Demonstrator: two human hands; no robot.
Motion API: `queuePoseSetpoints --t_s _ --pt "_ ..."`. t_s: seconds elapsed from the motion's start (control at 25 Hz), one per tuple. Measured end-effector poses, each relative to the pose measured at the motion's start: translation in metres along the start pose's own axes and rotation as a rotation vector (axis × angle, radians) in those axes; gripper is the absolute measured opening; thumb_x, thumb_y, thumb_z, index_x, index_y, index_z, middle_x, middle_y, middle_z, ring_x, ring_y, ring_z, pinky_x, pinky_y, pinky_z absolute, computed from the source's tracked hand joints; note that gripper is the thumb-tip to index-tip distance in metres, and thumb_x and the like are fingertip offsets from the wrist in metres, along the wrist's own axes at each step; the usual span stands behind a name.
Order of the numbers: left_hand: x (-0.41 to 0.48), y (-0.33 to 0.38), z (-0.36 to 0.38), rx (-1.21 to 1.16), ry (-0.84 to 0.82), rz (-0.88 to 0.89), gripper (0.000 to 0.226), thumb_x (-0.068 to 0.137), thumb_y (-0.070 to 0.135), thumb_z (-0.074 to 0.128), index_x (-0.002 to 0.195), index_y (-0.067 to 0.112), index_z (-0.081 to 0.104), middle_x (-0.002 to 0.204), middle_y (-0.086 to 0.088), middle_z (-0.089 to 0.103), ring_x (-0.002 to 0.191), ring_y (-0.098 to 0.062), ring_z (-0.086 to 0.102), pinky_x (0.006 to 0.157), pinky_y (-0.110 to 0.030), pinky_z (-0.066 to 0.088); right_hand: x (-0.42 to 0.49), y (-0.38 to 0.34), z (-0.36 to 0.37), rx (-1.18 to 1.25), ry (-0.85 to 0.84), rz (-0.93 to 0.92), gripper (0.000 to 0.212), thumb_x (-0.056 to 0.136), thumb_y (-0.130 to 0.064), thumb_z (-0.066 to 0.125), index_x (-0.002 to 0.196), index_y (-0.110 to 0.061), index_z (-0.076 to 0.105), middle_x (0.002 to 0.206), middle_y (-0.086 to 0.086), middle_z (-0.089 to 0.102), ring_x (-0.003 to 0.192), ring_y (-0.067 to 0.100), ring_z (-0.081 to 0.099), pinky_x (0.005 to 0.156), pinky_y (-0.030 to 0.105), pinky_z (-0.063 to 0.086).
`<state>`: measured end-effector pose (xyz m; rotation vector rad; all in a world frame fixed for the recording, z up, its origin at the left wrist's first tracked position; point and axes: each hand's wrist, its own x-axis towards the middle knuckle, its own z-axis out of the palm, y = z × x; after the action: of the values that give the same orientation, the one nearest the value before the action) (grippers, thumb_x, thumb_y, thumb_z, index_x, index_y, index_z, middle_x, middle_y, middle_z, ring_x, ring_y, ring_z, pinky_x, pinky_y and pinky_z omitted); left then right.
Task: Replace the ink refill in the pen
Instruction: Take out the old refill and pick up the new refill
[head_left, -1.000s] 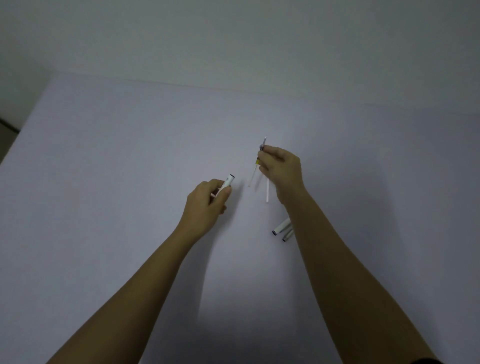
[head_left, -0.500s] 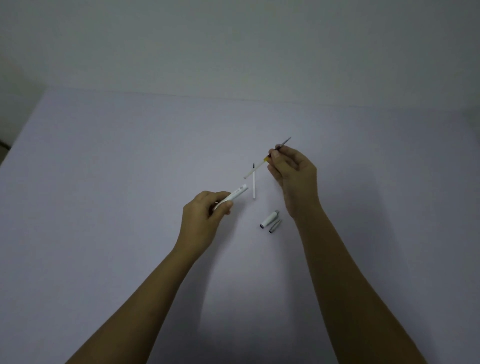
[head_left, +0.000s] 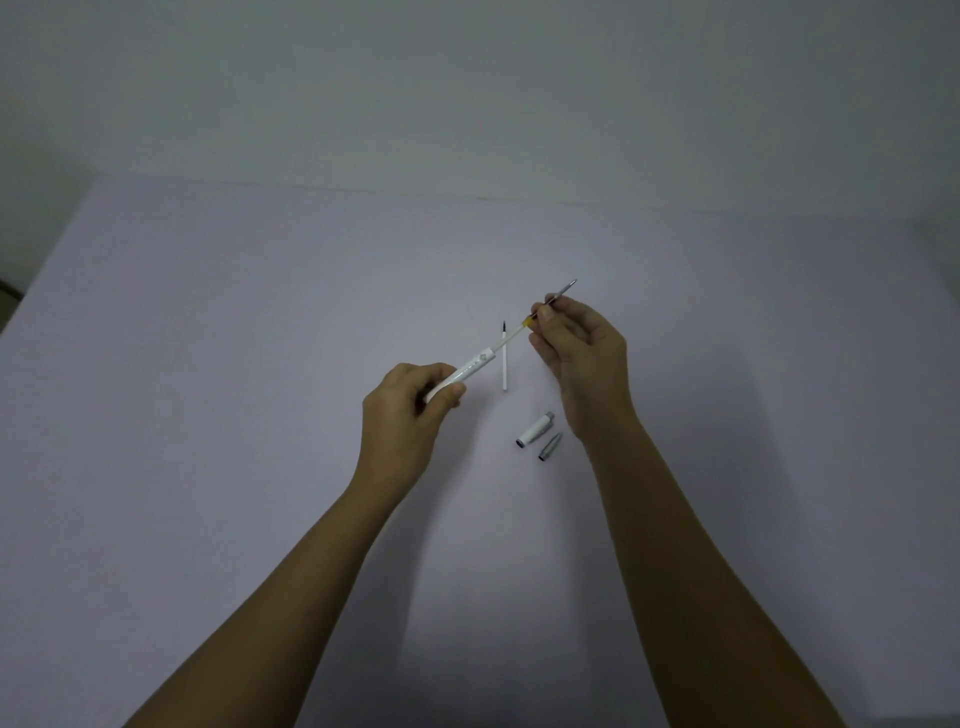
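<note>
My left hand (head_left: 410, 410) grips the white pen barrel (head_left: 470, 366), which points up and to the right. My right hand (head_left: 579, 358) pinches a thin ink refill (head_left: 519, 332) with a yellow band and a metal tip. The refill's white end sits at or just inside the barrel's open mouth. A second white refill (head_left: 504, 364) with a dark tip lies on the table between my hands. The white pen cap (head_left: 534, 429) and a small grey tip cone (head_left: 550, 447) lie side by side below my right hand.
The work surface is a plain pale table (head_left: 208, 364) whose far edge meets a blank wall. Its left edge shows at the far left, with a dark gap beyond.
My left hand has raised and tilted the barrel toward my right hand. The held refill has swung from near upright to slanted, and its end now meets the barrel's mouth.
</note>
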<state>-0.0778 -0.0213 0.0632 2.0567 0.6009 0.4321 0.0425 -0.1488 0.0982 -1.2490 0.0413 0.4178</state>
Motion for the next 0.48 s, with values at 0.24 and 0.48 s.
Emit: queuePoseSetpoints --t_s 0.24,0.48 --pt "0.0017 0.0032 0.0016 0.032 0.001 0.018 0.019 0.085 0.026 0.063 0.099 0.015 0.067 0.076 0.000 0.065 0.066 -0.012 0.054 0.059 -0.017 0.039 -0.0051 0.0056 0.0023 -0.121 -0.012 0.017 0.009 0.090 -0.019 0.059 0.087 -0.017 0.067 0.084 -0.004 0.073 0.082 0.006 0.071 0.069 0.017 0.055" --pt "-0.0013 0.0081 0.0017 0.129 0.007 0.165 0.028 0.087 0.029 0.060 0.081 0.003 0.069 0.059 -0.016 0.065 0.053 -0.028 0.058 0.052 -0.044 0.050 -0.0077 0.0086 0.0033 -0.556 -0.023 -0.093 0.014 0.083 -0.035 0.065 0.076 -0.025 0.073 0.083 0.022 0.070 0.075 0.021 0.062 0.084 0.044 0.053"
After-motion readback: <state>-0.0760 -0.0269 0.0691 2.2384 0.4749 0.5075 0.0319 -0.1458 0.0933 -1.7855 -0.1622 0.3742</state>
